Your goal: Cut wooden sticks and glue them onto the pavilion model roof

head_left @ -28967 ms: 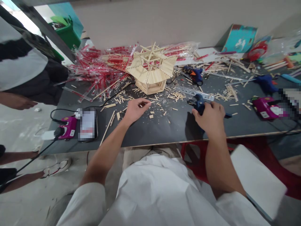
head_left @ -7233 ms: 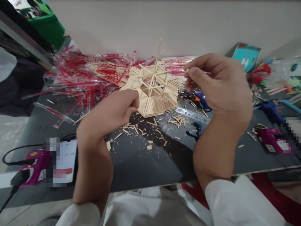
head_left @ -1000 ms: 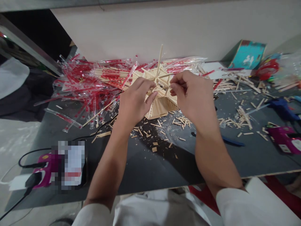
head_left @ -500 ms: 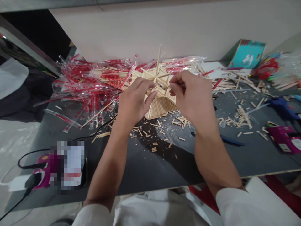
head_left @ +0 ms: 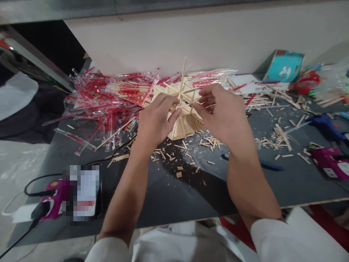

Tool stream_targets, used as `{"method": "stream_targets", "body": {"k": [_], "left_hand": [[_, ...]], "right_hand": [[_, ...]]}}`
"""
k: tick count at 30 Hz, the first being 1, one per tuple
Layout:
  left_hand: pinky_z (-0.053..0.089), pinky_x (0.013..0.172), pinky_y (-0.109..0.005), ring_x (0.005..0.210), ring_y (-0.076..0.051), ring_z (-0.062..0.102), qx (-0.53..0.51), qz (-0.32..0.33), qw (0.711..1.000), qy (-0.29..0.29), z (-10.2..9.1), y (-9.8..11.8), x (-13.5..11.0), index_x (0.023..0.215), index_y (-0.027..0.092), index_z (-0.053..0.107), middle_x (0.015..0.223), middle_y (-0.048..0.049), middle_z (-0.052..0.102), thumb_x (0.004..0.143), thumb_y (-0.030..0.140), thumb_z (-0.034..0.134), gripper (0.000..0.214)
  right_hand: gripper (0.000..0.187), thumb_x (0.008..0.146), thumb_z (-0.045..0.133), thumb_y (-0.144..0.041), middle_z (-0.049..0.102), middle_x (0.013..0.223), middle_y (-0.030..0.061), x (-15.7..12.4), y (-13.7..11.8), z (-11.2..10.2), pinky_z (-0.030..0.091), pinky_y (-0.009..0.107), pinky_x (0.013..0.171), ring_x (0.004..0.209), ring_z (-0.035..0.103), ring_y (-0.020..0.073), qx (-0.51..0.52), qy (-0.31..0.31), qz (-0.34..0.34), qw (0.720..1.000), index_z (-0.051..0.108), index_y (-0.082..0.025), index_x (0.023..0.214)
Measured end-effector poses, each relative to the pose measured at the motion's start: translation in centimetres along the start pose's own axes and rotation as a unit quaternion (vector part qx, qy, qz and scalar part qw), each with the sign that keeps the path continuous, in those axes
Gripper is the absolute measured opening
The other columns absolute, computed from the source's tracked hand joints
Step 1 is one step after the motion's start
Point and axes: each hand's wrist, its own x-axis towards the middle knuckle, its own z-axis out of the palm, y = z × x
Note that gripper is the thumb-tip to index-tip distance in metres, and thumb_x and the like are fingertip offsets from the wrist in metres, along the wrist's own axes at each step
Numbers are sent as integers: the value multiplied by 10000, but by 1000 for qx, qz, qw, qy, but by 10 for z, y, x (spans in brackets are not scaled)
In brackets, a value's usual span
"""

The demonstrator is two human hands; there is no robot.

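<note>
A wooden stick model (head_left: 188, 125) stands mid-table, its ribbed base made of thin sticks laid side by side. Above that base rises an open frame of crossing sticks, with one long stick (head_left: 183, 74) pointing up. My left hand (head_left: 155, 118) holds the near left of this frame between thumb and fingertips; the exact contact is partly hidden. On the other side, my right hand (head_left: 225, 114) has its thumb and fingers spread apart around the frame's right end. The thumb tip is close to a stick there; whether it touches, I cannot tell.
Plastic-wrapped stick bundles with red print (head_left: 100, 98) are heaped at the back left. Cut stick pieces (head_left: 209, 142) litter the dark table (head_left: 174, 200). A phone (head_left: 87, 193) and magenta power strip (head_left: 53, 198) lie front left; a blue glue gun (head_left: 328, 125) lies right.
The fingers of my right hand have parted from a pinch, and the thumb has shifted left and slightly down. My left hand keeps its place at the frame. The view has shifted slightly.
</note>
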Motion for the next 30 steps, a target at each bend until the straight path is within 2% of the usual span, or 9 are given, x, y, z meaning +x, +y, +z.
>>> {"method": "stream_targets", "body": {"k": [3, 6, 10, 14, 21, 30], "left_hand": [[505, 707, -244, 953, -160, 690, -2, 3, 1000, 1, 0, -1, -1, 1141, 215, 644, 1163, -46, 707, 1036, 342, 599, 171], [499, 707, -233, 950, -155, 686, -4, 6, 1000, 2, 1, -2, -1, 1158, 213, 641, 1160, -43, 703, 1036, 342, 603, 182], [497, 712, -231, 962, -161, 682, -5, 7, 1000, 4, 1, -2, -1, 1157, 213, 640, 1147, -48, 706, 1040, 357, 597, 191], [499, 727, -241, 960, -161, 682, 0, 9, 1000, 8, 0, -1, 0, 1139, 211, 645, 1137, -47, 711, 1042, 350, 589, 178], [504, 721, -246, 952, -162, 688, -4, 3, 1000, -1, -1, 0, 0, 1146, 215, 647, 1140, -51, 713, 1041, 374, 590, 199], [502, 720, -251, 944, -160, 685, 2, 2, 1000, 0, 0, 0, 0, 1137, 220, 641, 1156, -44, 712, 1039, 338, 584, 164]], "right_hand": [[246, 890, 705, -258, 740, 977, 71, 0, -1, 0, 563, 393, 764, 832, 698, 227, 20, -9, 3, 1000, 656, -218, 1128], [220, 888, 711, -260, 747, 953, 73, 1, -3, 0, 555, 392, 770, 823, 698, 224, 16, -13, 4, 1000, 662, -214, 1097], [101, 923, 640, -216, 743, 888, 50, 2, -4, -1, 532, 391, 781, 774, 683, 205, 6, 6, -9, 1000, 679, -216, 1016], [119, 949, 581, -208, 744, 850, 42, 2, -4, -2, 515, 387, 769, 761, 676, 205, -8, 21, -22, 1000, 697, -229, 963], [135, 961, 569, -224, 747, 847, 41, 3, -3, -1, 506, 380, 755, 748, 679, 210, -20, 18, -22, 999, 703, -243, 973], [137, 941, 612, -195, 751, 920, 52, 3, -6, -2, 517, 398, 830, 838, 705, 228, 4, 10, -4, 1000, 698, -240, 1038]]}}
